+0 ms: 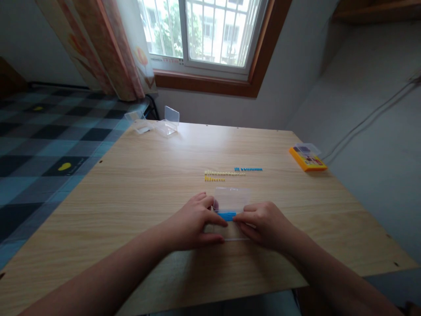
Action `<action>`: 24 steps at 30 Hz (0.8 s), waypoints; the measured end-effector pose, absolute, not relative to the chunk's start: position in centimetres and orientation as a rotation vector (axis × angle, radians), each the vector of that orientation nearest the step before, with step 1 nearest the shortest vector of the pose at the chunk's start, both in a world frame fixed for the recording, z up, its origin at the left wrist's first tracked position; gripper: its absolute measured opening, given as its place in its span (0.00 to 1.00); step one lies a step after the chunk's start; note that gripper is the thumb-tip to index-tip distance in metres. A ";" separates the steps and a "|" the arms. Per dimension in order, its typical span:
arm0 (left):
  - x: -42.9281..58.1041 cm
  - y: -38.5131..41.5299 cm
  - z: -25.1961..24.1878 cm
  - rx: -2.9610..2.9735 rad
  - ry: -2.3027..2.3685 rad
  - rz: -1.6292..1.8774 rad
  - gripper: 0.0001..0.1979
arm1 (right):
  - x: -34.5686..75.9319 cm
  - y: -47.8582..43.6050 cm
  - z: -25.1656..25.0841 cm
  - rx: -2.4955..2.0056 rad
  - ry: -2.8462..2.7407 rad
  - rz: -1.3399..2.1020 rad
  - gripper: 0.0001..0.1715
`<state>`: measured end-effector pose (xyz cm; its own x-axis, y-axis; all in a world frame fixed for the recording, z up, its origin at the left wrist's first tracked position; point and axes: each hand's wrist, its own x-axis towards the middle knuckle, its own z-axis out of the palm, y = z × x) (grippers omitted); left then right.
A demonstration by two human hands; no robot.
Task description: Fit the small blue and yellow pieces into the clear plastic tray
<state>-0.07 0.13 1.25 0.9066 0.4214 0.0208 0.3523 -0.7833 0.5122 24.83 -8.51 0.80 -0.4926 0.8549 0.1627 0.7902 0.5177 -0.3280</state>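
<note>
A clear plastic box (pixel 232 232) lies on the table in front of me, its transparent lid (pixel 232 196) folded back on the far side. Inside it, along the back, is a row of slim blue pieces (pixel 226 216). My left hand (pixel 200 219) holds the box by its left side, thumb at the front edge and index finger reaching over the blue row. At that row's right end, the fingers of my right hand (pixel 263 221) are pinched together against the blue pieces. Whether one piece is between those fingertips is partly hidden.
Beyond the box lie rows of small pale yellow pieces (pixel 226 174), yellow pieces (pixel 215 179) and blue pieces (pixel 251 169). Another open clear box (pixel 167 127) stands at the table's far left corner. A yellow-orange case (pixel 307 160) sits near the right edge.
</note>
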 end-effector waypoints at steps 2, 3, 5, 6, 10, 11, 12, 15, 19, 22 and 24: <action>0.0 0.1 1.2 2.564 0.555 0.188 0.16 | 24.8 -8.5 0.8 -1.382 -2.459 0.290 0.12; 0.0 0.0 1.1 2.567 0.555 0.194 0.16 | 24.8 -8.5 0.8 -1.386 -2.456 0.287 0.12; 0.0 0.0 1.0 2.567 0.556 0.207 0.16 | 24.7 -8.5 0.9 -1.391 -2.449 0.294 0.12; 0.0 0.0 1.0 2.566 0.555 0.212 0.15 | 24.7 -8.5 0.9 -1.390 -2.447 0.297 0.12; 0.0 0.0 1.0 2.564 0.545 0.202 0.15 | 24.8 -8.6 0.8 -1.391 -2.454 0.296 0.12; 0.0 0.0 1.0 2.564 0.544 0.196 0.15 | 24.8 -8.6 0.8 -1.393 -2.455 0.293 0.12; 0.0 0.0 1.0 2.563 0.543 0.194 0.15 | 24.8 -8.6 0.8 -1.396 -2.457 0.291 0.12; 0.0 0.0 1.2 2.555 0.547 0.195 0.16 | 24.8 -8.5 0.8 -1.398 -2.461 0.287 0.12; 0.0 -0.1 1.2 2.548 0.557 0.187 0.16 | 24.7 -8.4 0.8 -1.404 -2.461 0.285 0.12; 0.0 -0.1 1.2 2.552 0.549 0.188 0.16 | 24.7 -8.5 0.7 -1.403 -2.460 0.292 0.12; 0.0 0.0 1.2 2.556 0.557 0.180 0.15 | 24.7 -8.6 0.7 -1.395 -2.458 0.300 0.12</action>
<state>0.00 -0.04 1.23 0.9070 0.4206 0.0194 0.3525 -0.7837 0.5114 24.74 -8.57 0.65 -0.4841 0.8614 0.1538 0.7991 0.5068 -0.3235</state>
